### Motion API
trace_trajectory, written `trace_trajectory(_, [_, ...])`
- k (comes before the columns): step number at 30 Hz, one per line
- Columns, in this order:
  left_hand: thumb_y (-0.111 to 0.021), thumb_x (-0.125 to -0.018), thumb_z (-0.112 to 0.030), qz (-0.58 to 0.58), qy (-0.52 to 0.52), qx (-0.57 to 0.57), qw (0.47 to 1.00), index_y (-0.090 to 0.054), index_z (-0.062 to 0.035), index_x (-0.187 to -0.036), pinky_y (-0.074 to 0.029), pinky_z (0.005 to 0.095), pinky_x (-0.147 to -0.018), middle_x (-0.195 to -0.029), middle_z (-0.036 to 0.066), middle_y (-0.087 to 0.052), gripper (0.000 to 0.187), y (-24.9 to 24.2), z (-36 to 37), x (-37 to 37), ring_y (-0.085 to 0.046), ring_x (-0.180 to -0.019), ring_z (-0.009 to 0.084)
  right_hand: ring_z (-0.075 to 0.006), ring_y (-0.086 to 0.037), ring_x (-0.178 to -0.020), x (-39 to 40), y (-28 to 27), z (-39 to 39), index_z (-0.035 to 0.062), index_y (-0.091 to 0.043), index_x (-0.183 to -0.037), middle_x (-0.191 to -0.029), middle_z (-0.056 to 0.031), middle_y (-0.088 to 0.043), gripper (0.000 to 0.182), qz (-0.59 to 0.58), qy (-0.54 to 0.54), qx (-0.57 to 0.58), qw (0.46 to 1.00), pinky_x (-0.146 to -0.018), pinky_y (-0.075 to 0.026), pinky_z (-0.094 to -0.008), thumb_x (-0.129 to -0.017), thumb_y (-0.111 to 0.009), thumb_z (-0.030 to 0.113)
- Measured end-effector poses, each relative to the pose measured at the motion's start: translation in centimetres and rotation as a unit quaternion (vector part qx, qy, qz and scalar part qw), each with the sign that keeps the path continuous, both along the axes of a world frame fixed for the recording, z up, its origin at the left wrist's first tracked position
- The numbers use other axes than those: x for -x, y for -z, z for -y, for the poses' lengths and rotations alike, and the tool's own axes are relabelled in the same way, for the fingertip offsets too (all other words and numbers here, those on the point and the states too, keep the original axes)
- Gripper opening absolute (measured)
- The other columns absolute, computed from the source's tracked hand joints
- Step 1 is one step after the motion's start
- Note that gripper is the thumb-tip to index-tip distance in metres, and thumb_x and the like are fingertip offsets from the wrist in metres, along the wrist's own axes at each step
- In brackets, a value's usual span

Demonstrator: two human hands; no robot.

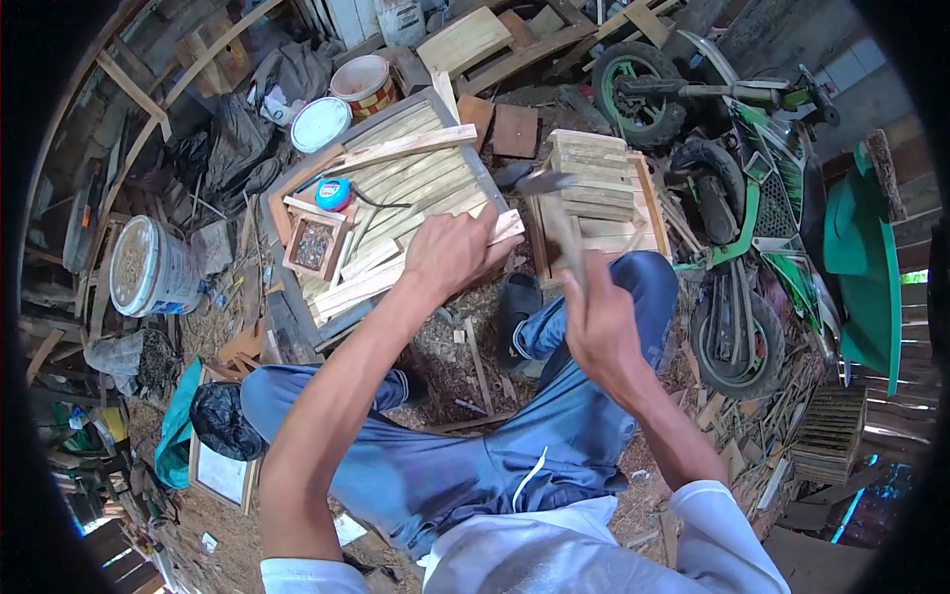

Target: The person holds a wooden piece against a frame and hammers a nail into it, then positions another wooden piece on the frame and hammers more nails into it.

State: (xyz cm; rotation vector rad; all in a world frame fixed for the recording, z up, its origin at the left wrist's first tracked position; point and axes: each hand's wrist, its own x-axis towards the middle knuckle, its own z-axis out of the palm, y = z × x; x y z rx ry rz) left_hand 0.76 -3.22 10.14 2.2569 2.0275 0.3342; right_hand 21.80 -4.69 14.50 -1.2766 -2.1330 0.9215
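My left hand (450, 252) is closed on a light wooden strip (366, 289), near its right end at the edge of a slatted wooden panel (426, 188). In my right hand (602, 322) is the handle of a hammer (562, 223), blurred by motion, its head raised to the right of the strip's end. A blue and red tape measure (333, 194) lies on the panel, above a small wooden box of nails (315, 246). Another wooden strip (406, 147) crosses the panel's upper part.
Right of the panel stands a crate with short boards (594, 183). A green motorbike (757, 198) is at the right. Buckets (361, 84) stand behind the panel, and another bucket (153, 265) is at the left. Wood scraps cover the ground.
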Motion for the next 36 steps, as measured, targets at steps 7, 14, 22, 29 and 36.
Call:
trace_trajectory(7, [-0.055,-0.091,-0.053,-0.003,0.015,-0.018,1.0,-0.06,-0.0048,-0.091,-0.052,0.043,-0.054,-0.06,0.017,-0.064,0.049,0.1,-0.2,-0.4,-0.066,-0.057,0.0337,-0.0517,-0.057,-0.069,0.0,-1.2,0.1,0.0023,-0.042,-0.107,-0.067,-0.0291,-0.057,0.016,0.001,0.008,0.023,1.0,-0.057,-0.039,-0.0557,-0.097,-0.05,0.011])
trace_trajectory(14, [-0.054,-0.092,-0.053,-0.002,0.023,-0.026,0.999,-0.06,-0.0035,-0.093,-0.052,0.0432,-0.053,-0.059,0.017,-0.063,0.05,0.1,-0.3,-0.2,-0.066,-0.057,0.0335,-0.0515,-0.057,-0.07,-0.5,0.1,0.0,0.0023,-0.041,-0.106,-0.069,-0.0302,-0.057,0.015,0.036,-0.009,0.012,0.999,-0.057,-0.039,-0.0564,-0.097,-0.05,0.011])
trace_trajectory(22, [-0.053,-0.092,-0.053,-0.017,0.023,-0.021,0.999,-0.059,-0.0035,-0.091,-0.051,0.0417,-0.051,-0.057,0.016,-0.062,0.05,0.0,-0.3,-0.2,-0.065,-0.054,0.0327,-0.0515,-0.057,-0.068,-0.8,-0.8,-0.1,0.0011,-0.039,-0.106,-0.066,-0.0298,-0.055,0.017,0.027,-0.018,0.018,0.999,-0.056,-0.039,-0.0559,-0.097,-0.05,0.009])
trace_trajectory(29, [-0.053,-0.092,-0.054,-0.012,0.021,-0.038,0.999,-0.059,-0.003,-0.089,-0.051,0.043,-0.052,-0.056,0.017,-0.062,0.051,0.4,-0.5,0.0,-0.064,-0.054,0.0337,-0.0516,-0.057,-0.069,-0.8,0.4,-0.7,0.0006,-0.041,-0.106,-0.066,-0.0295,-0.056,0.016,0.087,-0.021,0.031,0.995,-0.055,-0.039,-0.0552,-0.096,-0.051,0.007])
trace_trajectory(36, [-0.055,-0.091,-0.054,-0.004,0.014,-0.013,1.0,-0.06,-0.0034,-0.088,-0.051,0.0445,-0.053,-0.057,0.017,-0.062,0.051,0.1,-0.2,-0.2,-0.065,-0.056,0.0349,-0.0531,-0.056,-0.068,-0.2,0.3,-0.2,0.0012,-0.04,-0.106,-0.064,-0.0297,-0.055,0.016,0.057,-0.029,0.028,0.998,-0.055,-0.039,-0.0561,-0.096,-0.051,0.007])
